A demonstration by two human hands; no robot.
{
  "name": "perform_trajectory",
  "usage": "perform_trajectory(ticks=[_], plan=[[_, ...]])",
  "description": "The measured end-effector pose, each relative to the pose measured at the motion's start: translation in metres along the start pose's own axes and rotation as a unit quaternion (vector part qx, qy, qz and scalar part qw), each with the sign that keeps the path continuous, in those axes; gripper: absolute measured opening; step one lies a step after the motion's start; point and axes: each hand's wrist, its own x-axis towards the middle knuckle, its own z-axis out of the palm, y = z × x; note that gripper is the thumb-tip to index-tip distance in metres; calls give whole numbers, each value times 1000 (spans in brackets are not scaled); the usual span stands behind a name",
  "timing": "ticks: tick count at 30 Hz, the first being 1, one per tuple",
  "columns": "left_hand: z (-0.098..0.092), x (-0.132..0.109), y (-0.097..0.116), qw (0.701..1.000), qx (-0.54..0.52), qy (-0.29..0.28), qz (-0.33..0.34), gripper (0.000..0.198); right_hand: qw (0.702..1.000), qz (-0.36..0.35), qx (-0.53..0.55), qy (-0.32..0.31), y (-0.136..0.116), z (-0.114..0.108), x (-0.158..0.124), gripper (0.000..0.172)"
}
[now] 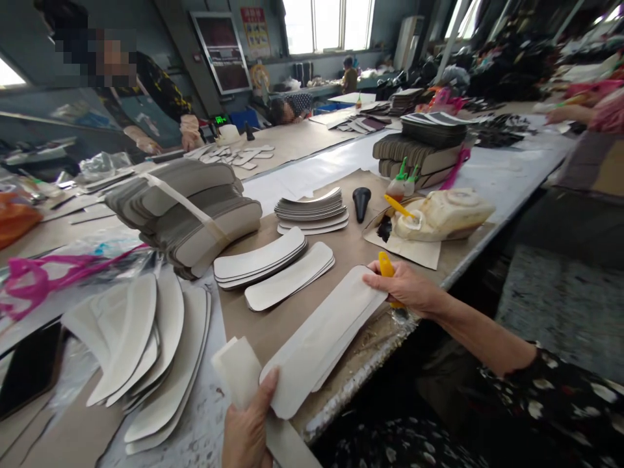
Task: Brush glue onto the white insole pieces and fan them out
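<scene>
A long pale curved piece [322, 338] lies near the table's front edge on brown paper [341, 250]. My left hand [248, 429] grips its near end, thumb pressed on top, along with a pale folded strip [241, 374]. My right hand [407, 286] presses on the far end of the piece, fingers closed around a yellow-handled brush [387, 266]. Beyond the piece lie two small stacks of similar pale pieces [273, 266].
A fan of pale curved pieces [146, 344] lies to the left, a taped grey bundle [190, 211] behind it. Farther back sit a stack of thin pieces [312, 211], a black cone [361, 201], a glue-caked pot [443, 214] and glue bottles [400, 182]. Other people work across the table.
</scene>
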Motion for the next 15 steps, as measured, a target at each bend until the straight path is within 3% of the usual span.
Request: perform_trajectory(ticks=[4,9,15], plan=[[-3,3,2,998,45,47,19,46,990,-73,-119,31,-5,3,-2,26],[-8,7,4,987,137,74,44,47,971,-105,-208,46,-4,3,-4,27],[4,2,7,995,47,82,30,47,964,-128,-222,63,2,-1,-1,28]])
